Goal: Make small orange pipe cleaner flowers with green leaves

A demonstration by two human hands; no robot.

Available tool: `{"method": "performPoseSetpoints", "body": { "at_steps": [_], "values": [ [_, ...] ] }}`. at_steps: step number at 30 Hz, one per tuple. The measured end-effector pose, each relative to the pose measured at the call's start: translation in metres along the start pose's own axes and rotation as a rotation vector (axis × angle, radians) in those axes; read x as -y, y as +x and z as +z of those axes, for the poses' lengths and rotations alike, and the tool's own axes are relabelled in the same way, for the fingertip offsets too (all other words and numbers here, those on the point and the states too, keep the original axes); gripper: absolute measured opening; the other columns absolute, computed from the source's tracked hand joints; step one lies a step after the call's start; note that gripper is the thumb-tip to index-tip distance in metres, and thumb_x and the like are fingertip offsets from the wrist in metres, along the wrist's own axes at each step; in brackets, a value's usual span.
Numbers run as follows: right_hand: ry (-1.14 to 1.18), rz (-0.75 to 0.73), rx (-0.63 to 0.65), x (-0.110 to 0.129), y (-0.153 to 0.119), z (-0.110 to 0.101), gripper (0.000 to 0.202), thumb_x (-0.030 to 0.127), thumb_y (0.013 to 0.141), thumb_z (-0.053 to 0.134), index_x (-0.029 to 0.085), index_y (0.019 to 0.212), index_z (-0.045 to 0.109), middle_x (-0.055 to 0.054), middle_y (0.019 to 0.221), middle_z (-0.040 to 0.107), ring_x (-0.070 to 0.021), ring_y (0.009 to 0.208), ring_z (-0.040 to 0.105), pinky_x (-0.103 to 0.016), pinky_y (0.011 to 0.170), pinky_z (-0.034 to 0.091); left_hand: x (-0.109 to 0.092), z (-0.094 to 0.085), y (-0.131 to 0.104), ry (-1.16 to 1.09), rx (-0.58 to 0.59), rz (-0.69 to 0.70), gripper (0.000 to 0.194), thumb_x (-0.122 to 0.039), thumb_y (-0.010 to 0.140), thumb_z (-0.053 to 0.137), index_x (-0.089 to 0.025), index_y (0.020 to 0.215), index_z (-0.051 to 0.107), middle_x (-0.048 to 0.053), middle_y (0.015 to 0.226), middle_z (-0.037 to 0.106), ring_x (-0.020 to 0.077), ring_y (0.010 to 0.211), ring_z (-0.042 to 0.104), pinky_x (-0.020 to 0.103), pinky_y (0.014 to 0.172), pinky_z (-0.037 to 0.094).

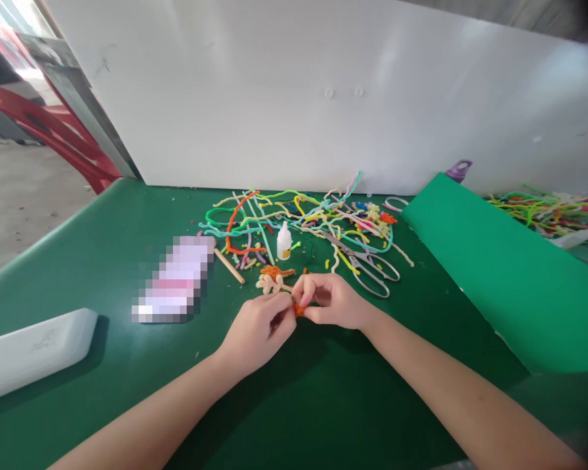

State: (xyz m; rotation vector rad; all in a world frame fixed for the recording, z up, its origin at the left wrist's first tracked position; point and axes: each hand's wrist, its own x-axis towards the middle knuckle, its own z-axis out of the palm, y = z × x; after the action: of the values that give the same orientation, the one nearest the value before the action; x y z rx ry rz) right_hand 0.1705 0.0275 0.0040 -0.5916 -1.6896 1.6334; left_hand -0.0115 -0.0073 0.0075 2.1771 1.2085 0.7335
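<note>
Both hands meet over the green table, low in the middle of the view. My left hand (pixel 259 329) is closed, its fingertips pinching the left side of a small orange fuzzy piece (pixel 300 310). On the right side of that piece, my right hand (pixel 330 300) pinches with thumb and fingers. The fingers hide much of the piece. Just beyond the hands lie a cream looped shape (pixel 270 284) and an orange looped shape (pixel 276 271). A small white bottle (pixel 283 243) stands upright behind them.
Colourful fuzzy stems (pixel 294 212) and scissors (pixel 365 258) lie behind the hands. At left are a wooden stick (pixel 229 265), a blurred-out phone (pixel 176 281) and a white case (pixel 39 352). A green sheet (pixel 509 274) lies right, below a white board (pixel 274 91).
</note>
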Motion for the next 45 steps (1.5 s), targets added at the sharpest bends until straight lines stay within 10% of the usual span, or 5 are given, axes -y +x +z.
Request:
{"method": "performPoseSetpoints", "body": {
  "at_steps": [22, 38, 45],
  "values": [
    [0.316, 0.006, -0.064, -0.005, 0.003, 0.005, 0.016, 0.005, 0.06, 0.066, 0.015, 0.059, 0.054, 0.003, 0.07, 0.056, -0.0075, 0.063, 0.052, -0.02, 0.055, 0.04, -0.004, 0.0, 0.002, -0.832, 0.158, -0.19, 0.027, -0.023, 0.087, 0.039, -0.018, 0.06, 0.042, -0.005, 0.049, 0.042, 0.0078, 0.044, 0.034, 0.025, 0.049, 0.028],
    [0.148, 0.09, 0.021, -0.003, 0.0, -0.009, 0.015, 0.013, 0.07, 0.065, 0.017, 0.083, 0.067, -0.003, 0.086, 0.064, -0.0133, 0.081, 0.063, -0.029, 0.073, 0.052, 0.0, 0.0, 0.001, -1.219, 0.276, -0.27, 0.029, -0.025, 0.088, 0.045, -0.013, 0.065, 0.058, 0.007, 0.063, 0.064, 0.0097, 0.044, 0.047, 0.025, 0.045, 0.032],
    [0.205, -0.005, 0.026, -0.005, 0.002, -0.007, 0.015, 0.007, 0.068, 0.069, 0.017, 0.077, 0.063, 0.001, 0.084, 0.058, -0.0099, 0.079, 0.061, -0.026, 0.071, 0.051, 0.001, 0.003, 0.003, -1.374, 0.165, -0.298, 0.027, -0.02, 0.088, 0.043, -0.012, 0.068, 0.06, 0.004, 0.061, 0.063, 0.0061, 0.04, 0.044, 0.022, 0.042, 0.026]
  ]
}}
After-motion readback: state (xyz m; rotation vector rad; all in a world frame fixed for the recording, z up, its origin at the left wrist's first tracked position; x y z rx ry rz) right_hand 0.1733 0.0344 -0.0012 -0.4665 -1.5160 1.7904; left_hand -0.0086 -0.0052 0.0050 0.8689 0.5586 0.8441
